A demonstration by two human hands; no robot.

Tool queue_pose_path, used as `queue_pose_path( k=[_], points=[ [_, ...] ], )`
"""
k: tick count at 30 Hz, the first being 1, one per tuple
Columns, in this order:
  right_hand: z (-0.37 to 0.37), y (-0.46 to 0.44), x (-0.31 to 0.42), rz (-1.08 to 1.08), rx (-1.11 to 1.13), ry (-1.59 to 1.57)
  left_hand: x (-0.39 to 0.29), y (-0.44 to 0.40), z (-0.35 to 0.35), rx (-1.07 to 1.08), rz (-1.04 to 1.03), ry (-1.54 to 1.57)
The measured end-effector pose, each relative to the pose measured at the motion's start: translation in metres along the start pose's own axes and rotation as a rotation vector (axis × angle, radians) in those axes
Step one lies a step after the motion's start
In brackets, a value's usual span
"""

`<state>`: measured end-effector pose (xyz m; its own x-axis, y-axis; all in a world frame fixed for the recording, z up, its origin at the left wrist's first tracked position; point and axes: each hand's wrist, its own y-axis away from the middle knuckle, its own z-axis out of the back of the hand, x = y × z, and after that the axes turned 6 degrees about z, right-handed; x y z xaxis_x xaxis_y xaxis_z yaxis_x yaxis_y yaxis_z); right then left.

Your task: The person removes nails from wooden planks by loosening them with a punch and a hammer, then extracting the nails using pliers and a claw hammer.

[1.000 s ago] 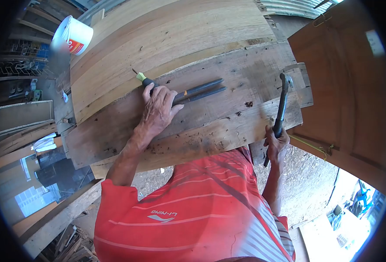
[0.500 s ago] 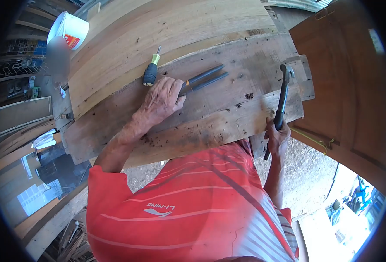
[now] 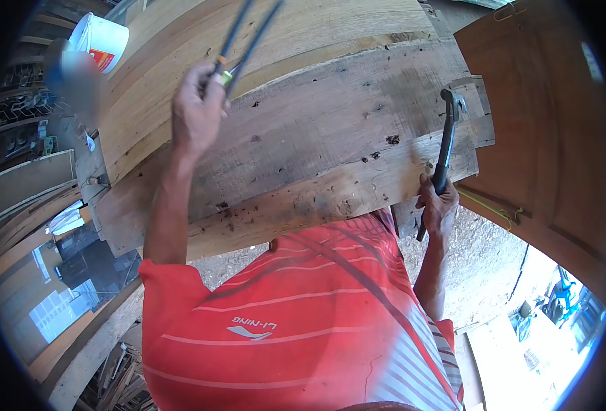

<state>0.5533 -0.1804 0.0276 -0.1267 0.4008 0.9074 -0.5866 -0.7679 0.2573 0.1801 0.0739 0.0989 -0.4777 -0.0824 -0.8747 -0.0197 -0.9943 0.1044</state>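
My left hand [image 3: 199, 109] is closed around the near end of a tool with two long dark handles [image 3: 233, 31], raised over the far boards. The handles point away from me, and the hand hides the tool's head. Just behind the fingers shows a yellow-green bit of a screwdriver [image 3: 227, 78]; whether it lies on the wood or is in the hand, I cannot tell. At the bench's right end, my right hand [image 3: 440, 205] grips a hammer [image 3: 446, 133] by its black handle, metal head upward.
Worn wooden boards [image 3: 303, 137] with dark crumbs and stains lie in front of me. A white bucket [image 3: 111, 40] stands at the far left. To the right rises a brown wooden panel [image 3: 542, 123]. Shelves and wood scraps fill the left side.
My left hand has lifted the two-handled tool off the boards and moved it away and to the left, over the screwdriver. The right hand with the hammer has barely moved.
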Motion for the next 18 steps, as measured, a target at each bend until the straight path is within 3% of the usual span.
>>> queue_pose_path(
  k=[3,6,9,12,15,18],
  points=[
    [0.000,-0.001,-0.004,-0.010,-0.007,0.006,0.023,-0.066,0.037,-0.143,-0.047,-0.100],
    [-0.004,0.000,-0.002,0.021,-0.036,-0.007,0.074,-0.123,0.065,-0.090,0.017,-0.159],
    [-0.006,-0.001,-0.006,0.020,-0.047,-0.035,0.094,-0.131,0.070,-0.173,-0.202,-0.718],
    [-0.006,-0.002,-0.006,0.026,-0.034,-0.012,0.076,-0.102,0.042,-0.382,-0.689,-0.912],
    [-0.006,-0.003,-0.001,-0.033,-0.035,0.040,0.110,-0.105,0.036,-0.148,-0.659,-0.978],
    [-0.006,-0.002,0.009,-0.045,-0.013,0.086,0.110,-0.115,0.038,-0.144,-0.476,-0.926]
  ],
)
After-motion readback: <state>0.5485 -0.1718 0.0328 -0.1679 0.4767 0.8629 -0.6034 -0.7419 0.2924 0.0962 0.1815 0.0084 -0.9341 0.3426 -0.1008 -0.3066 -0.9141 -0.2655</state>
